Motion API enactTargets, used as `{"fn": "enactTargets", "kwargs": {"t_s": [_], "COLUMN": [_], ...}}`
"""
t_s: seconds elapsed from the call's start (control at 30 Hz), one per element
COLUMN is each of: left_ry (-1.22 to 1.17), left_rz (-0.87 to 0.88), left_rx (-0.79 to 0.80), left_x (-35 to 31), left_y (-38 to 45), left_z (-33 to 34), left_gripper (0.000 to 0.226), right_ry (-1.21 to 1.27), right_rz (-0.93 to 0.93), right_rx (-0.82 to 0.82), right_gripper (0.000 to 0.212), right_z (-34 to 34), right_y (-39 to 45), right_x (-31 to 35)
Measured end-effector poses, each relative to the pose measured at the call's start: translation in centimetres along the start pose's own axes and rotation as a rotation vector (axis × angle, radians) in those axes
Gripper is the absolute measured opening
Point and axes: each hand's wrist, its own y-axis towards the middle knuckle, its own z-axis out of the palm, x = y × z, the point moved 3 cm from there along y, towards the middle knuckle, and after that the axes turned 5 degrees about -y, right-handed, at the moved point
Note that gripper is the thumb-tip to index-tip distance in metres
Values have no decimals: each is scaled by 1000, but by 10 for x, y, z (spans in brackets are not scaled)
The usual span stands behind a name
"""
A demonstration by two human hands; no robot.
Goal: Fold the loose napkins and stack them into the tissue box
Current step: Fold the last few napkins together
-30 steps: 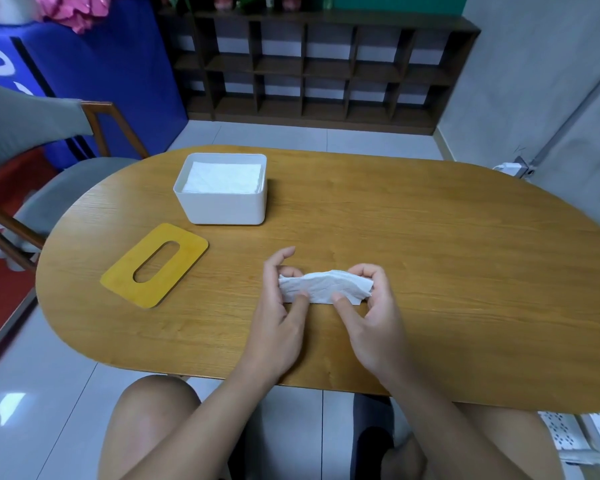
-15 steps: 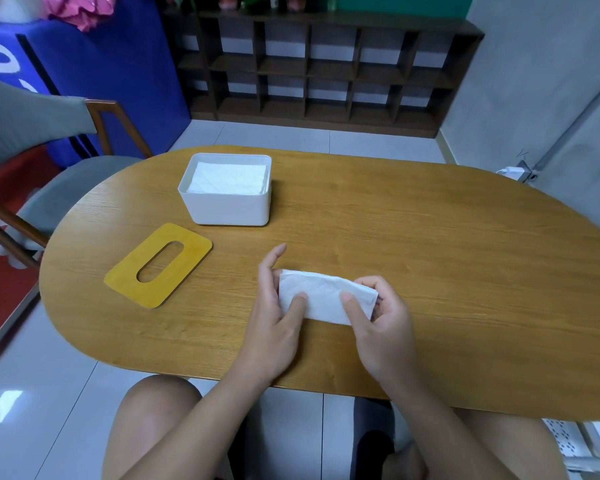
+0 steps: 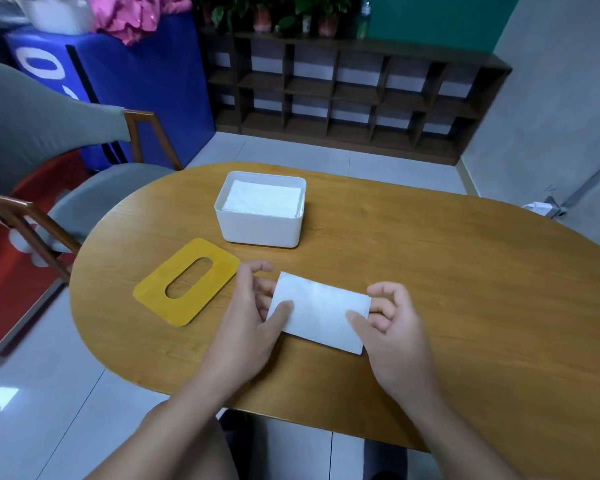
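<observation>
Both hands hold one folded napkin [image 3: 321,311] flat over the table [image 3: 465,289]: the left hand [image 3: 246,327] pinches its left end, the right hand [image 3: 392,327] its right end. To the left of the left hand lies the yellow lid [image 3: 191,282], and beyond the hands stands the open tissue box [image 3: 260,227] with a stack of napkins inside.

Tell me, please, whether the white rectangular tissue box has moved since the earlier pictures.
No. The tissue box stands just beyond the yellow slotted lid, as before; only the view shifted.

Dark cubby shelf [image 3: 354,95], perhaps wooden, against wall.
</observation>
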Motion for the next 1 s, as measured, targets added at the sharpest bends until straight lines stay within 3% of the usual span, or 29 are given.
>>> {"fn": "enactTargets", "kwargs": {"t_s": [0.2, 0.47, 0.8, 0.9, 1.0], "left_ry": [114, 316, 915, 875, 733], "left_rz": [122, 173, 225, 256, 283], "left_rx": [-141, -250, -135, -132, 13], "left_x": [-20, -30, -15, -28, -35], "left_y": [60, 164, 207, 213, 219], "left_z": [-41, -75, -76, -75, -67], "left_gripper": [18, 16, 16, 13, 19], "right_ry": [-72, -297, -850, -834, -708], "right_rz": [-190, -385, -525, -566, -603], "right_rx": [-40, -118, -91, -43, 129], "right_gripper": [25, 14, 14, 14, 15], "right_z": [35, 95, 113, 106, 109], "right_y": [69, 174, 208, 212, 215], "right_x": [57, 104, 88, 95, 98]}}
